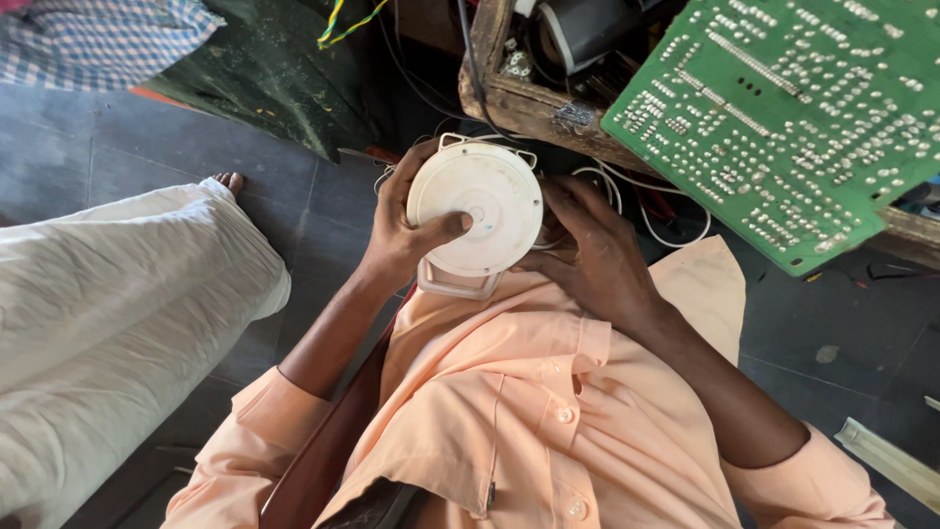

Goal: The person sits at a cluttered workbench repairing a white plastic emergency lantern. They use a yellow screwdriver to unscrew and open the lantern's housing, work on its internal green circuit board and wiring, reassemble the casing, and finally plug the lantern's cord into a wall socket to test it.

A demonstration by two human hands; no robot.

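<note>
Left hand (pixel 399 235): grips the white disc (pixel 475 208) from its left edge, thumb laid across the face near the centre, fingers (pixel 416 162) curled round the rim.
Right hand (pixel 587 250): cups the disc's right side from behind; fingers bent and close together against its edge, tips hidden behind it.
Disc: round white plastic housing, flat face toward the camera, held in front of the chest above the peach shirt (pixel 509 411), with a squarish white tab at its lower edge.
Wires (pixel 656 211): white leads loop out from behind the disc on the right.
Circuit board (pixel 793 118): green, solder side up, tilted at upper right, apart from the hands.
Wooden box (pixel 534 103): worn frame just beyond the disc, holding dark parts.
Floor (pixel 127 147): grey tiles.
White cloth (pixel 108 304): over a leg at left, bare toes at its end.
</note>
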